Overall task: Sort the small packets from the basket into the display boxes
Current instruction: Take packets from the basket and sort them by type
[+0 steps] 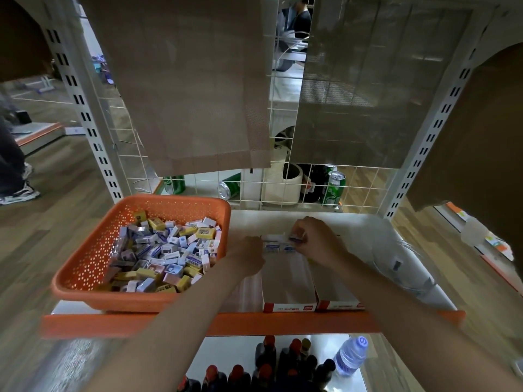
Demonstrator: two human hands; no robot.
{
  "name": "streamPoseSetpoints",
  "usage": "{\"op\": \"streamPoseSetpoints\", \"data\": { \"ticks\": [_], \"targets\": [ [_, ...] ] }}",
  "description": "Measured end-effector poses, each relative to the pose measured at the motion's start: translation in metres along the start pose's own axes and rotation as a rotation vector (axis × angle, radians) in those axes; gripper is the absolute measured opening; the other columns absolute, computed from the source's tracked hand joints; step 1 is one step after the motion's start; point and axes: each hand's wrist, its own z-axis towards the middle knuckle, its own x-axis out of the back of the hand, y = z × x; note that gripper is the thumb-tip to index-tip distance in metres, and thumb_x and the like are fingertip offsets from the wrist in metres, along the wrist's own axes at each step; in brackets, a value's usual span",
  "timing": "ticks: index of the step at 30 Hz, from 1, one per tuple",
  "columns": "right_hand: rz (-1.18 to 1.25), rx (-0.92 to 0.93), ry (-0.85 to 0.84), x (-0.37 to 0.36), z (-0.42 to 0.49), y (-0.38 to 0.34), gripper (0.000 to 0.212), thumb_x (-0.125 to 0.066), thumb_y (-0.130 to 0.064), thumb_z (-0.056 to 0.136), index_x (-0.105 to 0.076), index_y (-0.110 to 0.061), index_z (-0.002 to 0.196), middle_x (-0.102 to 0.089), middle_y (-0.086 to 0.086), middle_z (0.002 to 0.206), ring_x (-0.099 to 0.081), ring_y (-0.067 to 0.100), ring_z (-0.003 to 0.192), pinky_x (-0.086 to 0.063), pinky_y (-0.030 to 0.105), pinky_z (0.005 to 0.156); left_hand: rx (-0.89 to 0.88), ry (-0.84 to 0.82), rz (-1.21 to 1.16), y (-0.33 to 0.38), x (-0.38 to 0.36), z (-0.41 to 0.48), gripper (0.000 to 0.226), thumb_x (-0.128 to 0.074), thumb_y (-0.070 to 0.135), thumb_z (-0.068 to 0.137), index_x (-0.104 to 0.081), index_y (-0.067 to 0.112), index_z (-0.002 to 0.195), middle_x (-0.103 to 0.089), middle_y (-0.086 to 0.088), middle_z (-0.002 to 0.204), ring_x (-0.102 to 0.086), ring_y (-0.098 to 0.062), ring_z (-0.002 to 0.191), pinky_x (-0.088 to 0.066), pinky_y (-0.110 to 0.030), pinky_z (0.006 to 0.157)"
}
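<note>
The basket (85,264) on the left is loaded with packets (167,250). Our left hand (249,257) sits against the left wall of the box (285,281), can't tell if it's gripping or just bracing. Our right hand (317,241) pinches a packet (295,238) at the far end; we'd tuck it snug beside the row (278,247) there.

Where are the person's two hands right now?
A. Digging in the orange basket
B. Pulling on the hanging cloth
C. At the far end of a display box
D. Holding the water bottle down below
C: the left hand and the right hand are both at the far end of the display box. The right hand pinches a small packet there, and neither hand is in the orange basket.
</note>
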Motion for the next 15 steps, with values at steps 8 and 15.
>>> {"op": "streamPoseSetpoints", "data": {
  "ticks": [8,15],
  "targets": [
    [-0.235,0.029,-0.048,-0.023,0.011,0.004,0.017,-0.061,-0.01,0.085,-0.062,-0.009,0.102,-0.057,0.009,0.107,-0.056,0.027,0.098,-0.039,0.031,0.077,0.03,-0.057,-0.03,0.003,-0.002,0.004,0.023,-0.053,0.011,0.094,-0.051,0.005,0.117,-0.062,-0.007,0.101,-0.064,-0.017,0.088,-0.05,-0.021,0.072],
    [-0.418,0.021,-0.047,-0.035,0.016,0.003,0.018,-0.056,-0.01,0.089,-0.064,-0.007,0.105,-0.057,0.01,0.111,-0.057,0.027,0.103,-0.043,0.032,0.077,0.017,-0.067,0.008,0.003,-0.003,0.005,0.026,-0.048,0.013,0.097,-0.049,0.004,0.121,-0.057,-0.003,0.092,-0.061,-0.017,0.09,-0.049,-0.023,0.078]
  ]
}}
